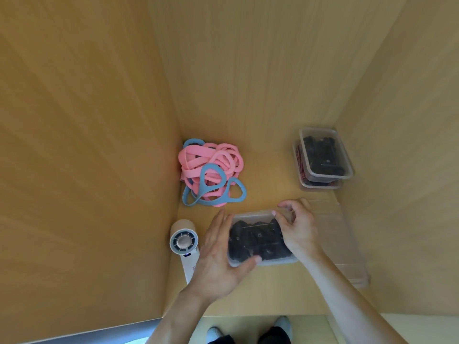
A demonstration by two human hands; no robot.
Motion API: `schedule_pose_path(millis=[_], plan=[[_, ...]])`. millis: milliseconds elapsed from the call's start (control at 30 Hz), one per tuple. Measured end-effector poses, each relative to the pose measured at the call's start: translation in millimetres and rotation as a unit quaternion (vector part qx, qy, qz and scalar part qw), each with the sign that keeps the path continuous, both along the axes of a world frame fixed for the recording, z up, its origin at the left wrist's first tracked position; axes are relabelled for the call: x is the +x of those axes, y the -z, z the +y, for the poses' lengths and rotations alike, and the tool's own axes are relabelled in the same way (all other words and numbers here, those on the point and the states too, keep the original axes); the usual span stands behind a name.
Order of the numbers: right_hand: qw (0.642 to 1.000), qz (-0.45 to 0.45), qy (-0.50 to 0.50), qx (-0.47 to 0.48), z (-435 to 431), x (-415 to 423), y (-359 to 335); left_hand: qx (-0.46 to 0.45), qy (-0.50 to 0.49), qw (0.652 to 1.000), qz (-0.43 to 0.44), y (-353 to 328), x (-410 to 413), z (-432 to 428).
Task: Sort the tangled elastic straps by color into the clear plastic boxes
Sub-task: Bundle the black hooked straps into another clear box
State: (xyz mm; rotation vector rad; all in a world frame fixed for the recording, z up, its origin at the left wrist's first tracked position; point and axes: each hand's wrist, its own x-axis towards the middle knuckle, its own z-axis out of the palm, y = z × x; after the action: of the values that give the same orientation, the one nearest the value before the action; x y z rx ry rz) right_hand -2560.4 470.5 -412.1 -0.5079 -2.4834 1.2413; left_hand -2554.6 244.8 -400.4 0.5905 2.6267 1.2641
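- The right hand [295, 229] grasps the box [273, 261] at its far right rim with curled fingers, probably to steady it or lift it.
- The left hand [218, 247] presses flat on the box's left side, fingers straight, thumb on the near rim.
- The box holds dark things.
- The straps [211, 172], pink and blue, lie tangled beyond the box's far left corner, apart from it and not yet sorted.
- A fan [183, 242] lies just left of the box, so room there is little.
- A stack [323, 157] of two boxes stands beyond the box's far right corner, with bare wood between for moving.
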Motion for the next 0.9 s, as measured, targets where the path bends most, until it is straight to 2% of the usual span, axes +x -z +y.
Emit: schedule_pose_path(millis=[167,267,534,700,900], plan=[[0.997,0.012,-0.009,0.076,-1,3,3,-0.179,-0.013,0.983,0.048,1,-11,28],[1.000,-0.013,-0.004,-0.006,-1,5,2,-0.231,-0.017,0.971,0.065,6,-12,34],[0.995,-0.027,-0.025,-0.096,1,5,7,-0.281,0.015,0.955,0.090,8,-14,34],[0.979,-0.043,0.004,-0.198,-1,3,6,-0.311,0.030,0.943,0.112,4,-14,35],[0.975,-0.033,0.015,-0.217,-3,2,5,-0.322,0.069,0.936,0.126,4,-15,36]])
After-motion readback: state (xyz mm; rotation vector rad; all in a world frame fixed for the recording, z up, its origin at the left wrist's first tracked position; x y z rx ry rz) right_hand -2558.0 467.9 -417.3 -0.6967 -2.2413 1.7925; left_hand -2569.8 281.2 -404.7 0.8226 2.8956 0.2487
